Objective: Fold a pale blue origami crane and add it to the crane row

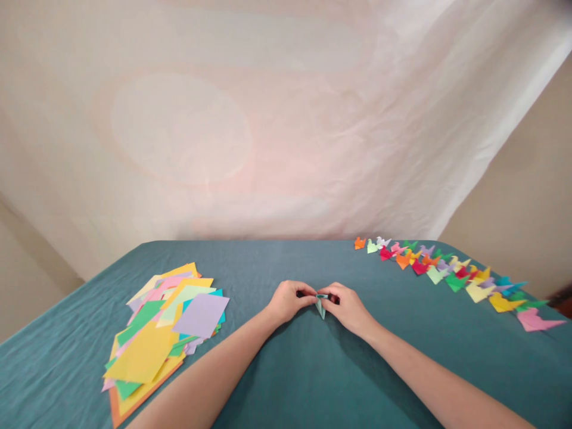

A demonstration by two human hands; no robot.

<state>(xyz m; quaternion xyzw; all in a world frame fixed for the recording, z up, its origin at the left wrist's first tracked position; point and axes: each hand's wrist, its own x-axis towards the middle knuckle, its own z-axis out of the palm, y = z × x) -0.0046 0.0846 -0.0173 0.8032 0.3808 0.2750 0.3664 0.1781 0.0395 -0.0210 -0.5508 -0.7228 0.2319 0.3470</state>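
My left hand (287, 301) and my right hand (347, 307) meet at the middle of the teal tablecloth (313, 369). Both pinch a small folded piece of teal paper (320, 305) between their fingertips, its pointed end hanging down toward the cloth. The fingers of both hands are curled closed on the paper. My forearms reach in from the bottom edge.
A loose pile of coloured paper squares (163, 325) lies on the left of the table. A row of several folded paper figures (451, 271) in many colours runs along the right side toward the far edge. A pale cloth backdrop (250, 119) hangs behind the table.
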